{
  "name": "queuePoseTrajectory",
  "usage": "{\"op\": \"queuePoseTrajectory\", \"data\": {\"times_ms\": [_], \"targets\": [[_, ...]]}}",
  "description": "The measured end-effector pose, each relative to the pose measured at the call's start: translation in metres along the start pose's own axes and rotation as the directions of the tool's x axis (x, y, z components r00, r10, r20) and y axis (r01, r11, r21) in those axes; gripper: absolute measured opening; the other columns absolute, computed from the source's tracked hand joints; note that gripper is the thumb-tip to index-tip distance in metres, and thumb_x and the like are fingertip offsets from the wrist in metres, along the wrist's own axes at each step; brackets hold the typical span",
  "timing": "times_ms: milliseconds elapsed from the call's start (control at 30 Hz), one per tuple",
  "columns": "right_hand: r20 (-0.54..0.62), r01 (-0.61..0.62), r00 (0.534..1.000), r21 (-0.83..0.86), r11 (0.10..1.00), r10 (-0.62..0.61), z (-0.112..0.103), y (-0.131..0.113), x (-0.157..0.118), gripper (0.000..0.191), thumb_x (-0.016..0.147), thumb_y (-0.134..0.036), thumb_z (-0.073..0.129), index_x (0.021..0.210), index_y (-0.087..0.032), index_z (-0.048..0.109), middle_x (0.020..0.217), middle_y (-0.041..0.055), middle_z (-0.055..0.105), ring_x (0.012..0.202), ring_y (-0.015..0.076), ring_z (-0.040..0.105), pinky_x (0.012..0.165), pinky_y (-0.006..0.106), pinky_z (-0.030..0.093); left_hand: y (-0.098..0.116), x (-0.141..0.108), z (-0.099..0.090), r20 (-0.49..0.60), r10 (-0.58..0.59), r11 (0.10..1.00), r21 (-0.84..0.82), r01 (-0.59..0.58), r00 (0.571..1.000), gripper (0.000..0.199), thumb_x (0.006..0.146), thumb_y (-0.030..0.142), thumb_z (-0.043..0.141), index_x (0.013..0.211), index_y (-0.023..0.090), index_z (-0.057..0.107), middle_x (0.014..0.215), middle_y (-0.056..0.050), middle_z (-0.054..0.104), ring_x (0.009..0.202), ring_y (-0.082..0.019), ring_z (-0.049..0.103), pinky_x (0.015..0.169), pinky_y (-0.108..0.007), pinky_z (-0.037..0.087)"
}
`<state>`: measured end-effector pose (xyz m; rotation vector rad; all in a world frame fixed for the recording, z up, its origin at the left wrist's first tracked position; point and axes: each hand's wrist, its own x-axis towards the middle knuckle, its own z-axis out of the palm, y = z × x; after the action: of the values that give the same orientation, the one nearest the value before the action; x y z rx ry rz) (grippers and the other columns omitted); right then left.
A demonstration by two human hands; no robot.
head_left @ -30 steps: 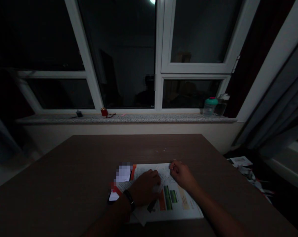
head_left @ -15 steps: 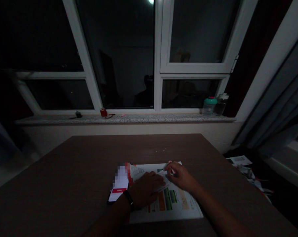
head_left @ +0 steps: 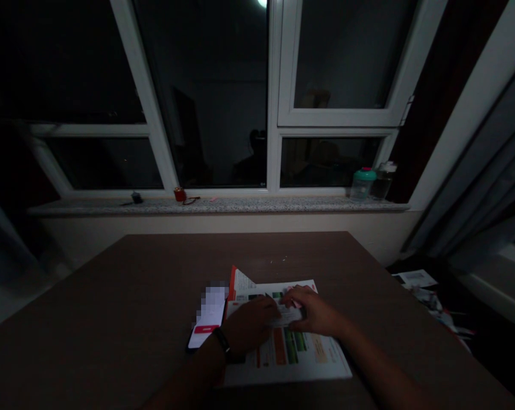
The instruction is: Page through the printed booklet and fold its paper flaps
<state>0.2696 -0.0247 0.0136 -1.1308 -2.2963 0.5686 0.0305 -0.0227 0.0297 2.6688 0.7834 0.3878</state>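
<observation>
A printed booklet (head_left: pixel 300 364) lies on the brown table, its upper left corner lifted into a point. A small white paper (head_left: pixel 285 314) rests on it between my hands. My left hand (head_left: pixel 251 324), with a black band at the wrist, lies over the booklet's left part, fingers touching the paper. My right hand (head_left: pixel 313 312) is at the paper's right side, fingers curled round something pinkish, too small to name. A lit phone (head_left: pixel 210 313) lies left of the booklet, partly pixelated.
The table (head_left: pixel 133 296) reaches toward a windowsill (head_left: pixel 240 205) holding a red jar (head_left: pixel 179 195), a small dark item and two bottles (head_left: pixel 362 185). Papers (head_left: pixel 415 278) lie low at the right. Small white bits (head_left: pixel 285 259) lie beyond the booklet.
The booklet's upper left corner has risen from a curled position into an upright point. My right hand has shifted slightly, and its fingers have moved down and apart; the left fingers have drawn back slightly.
</observation>
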Motion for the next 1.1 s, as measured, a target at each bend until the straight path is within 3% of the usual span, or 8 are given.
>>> {"op": "queuePoseTrajectory", "data": {"times_ms": [233, 367, 500, 700, 900, 1100], "targets": [[-0.008, 0.032, 0.999, -0.013, 0.999, -0.032, 0.000, -0.001, -0.001, 0.036, 0.068, -0.017, 0.077, 0.101, -0.023, 0.063, 0.098, 0.0020, 0.065, 0.093, 0.0213, 0.057, 0.084, 0.032, 0.041, -0.003, -0.001, 0.003, -0.025, -0.001, 1.000, -0.008, 0.000, 1.000, 0.026, 0.088, 0.020, 0.063, 0.113, 0.023, 0.054, 0.117, -0.004, 0.055, 0.110, -0.023, 0.050, 0.094, -0.035, 0.043], [-0.052, 0.036, 0.998, -0.006, 0.999, -0.037, 0.001, 0.002, -0.001, 0.022, 0.079, -0.021, 0.069, 0.101, -0.024, 0.066, 0.097, 0.0031, 0.067, 0.099, 0.0229, 0.058, 0.088, 0.035, 0.041, -0.002, 0.000, 0.002, -0.024, -0.019, 0.999, 0.050, 0.020, 1.000, 0.013, 0.092, 0.017, 0.057, 0.105, 0.021, 0.055, 0.108, -0.004, 0.057, 0.104, -0.021, 0.052, 0.088, -0.032, 0.044], [-0.056, 0.027, 0.998, -0.011, 1.000, -0.028, 0.002, 0.004, 0.000, 0.019, 0.077, -0.028, 0.073, 0.095, -0.024, 0.069, 0.087, 0.0022, 0.067, 0.094, 0.0227, 0.059, 0.086, 0.035, 0.041, -0.001, 0.002, 0.001, -0.041, -0.073, 0.995, 0.071, 0.076, 0.996, 0.009, 0.093, 0.014, 0.053, 0.100, 0.020, 0.055, 0.104, -0.003, 0.059, 0.099, -0.021, 0.053, 0.085, -0.031, 0.044], [-0.078, -0.038, 0.996, 0.043, 0.998, 0.041, 0.003, 0.006, 0.002, 0.004, 0.080, -0.022, 0.068, 0.084, -0.022, 0.066, 0.082, -0.0010, 0.067, 0.080, 0.0173, 0.059, 0.078, 0.030, 0.040, -0.001, 0.004, 0.001, -0.042, -0.173, 0.978, 0.111, 0.176, 0.984, 0.013, 0.096, 0.015, 0.045, 0.093, 0.018, 0.057, 0.098, -0.004, 0.060, 0.092, -0.020, 0.056, 0.081, -0.031, 0.044], [-0.084, -0.109, 0.987, 0.271, 0.956, 0.137, 0.007, 0.011, 0.004, 0.006, 0.078, -0.020, 0.066, 0.082, -0.019, 0.062, 0.074, -0.0027, 0.062, 0.066, 0.0128, 0.054, 0.061, 0.022, 0.039, 0.001, 0.002, 0.001, -0.082, -0.260, 0.952, 0.142, 0.270, 0.962, 0.019, 0.098, 0.018, 0.039, 0.097, 0.018, 0.058, 0.095, -0.005, 0.065, 0.088, -0.021, 0.060, 0.078, -0.032, 0.044], [-0.087, -0.141, 0.981, 0.318, 0.938, 0.176, 0.009, 0.012, 0.004, 0.004, 0.080, -0.022, 0.063, 0.080, -0.018, 0.060, 0.065, -0.0044, 0.054, 0.059, 0.0110, 0.049, 0.054, 0.021, 0.036, 0.002, 0.003, -0.003, -0.071, -0.283, 0.953, 0.091, 0.289, 0.957, 0.022, 0.097, 0.017, 0.037, 0.104, 0.021, 0.058, 0.097, -0.004, 0.067, 0.090, -0.021, 0.063, 0.077, -0.031, 0.045]]}}
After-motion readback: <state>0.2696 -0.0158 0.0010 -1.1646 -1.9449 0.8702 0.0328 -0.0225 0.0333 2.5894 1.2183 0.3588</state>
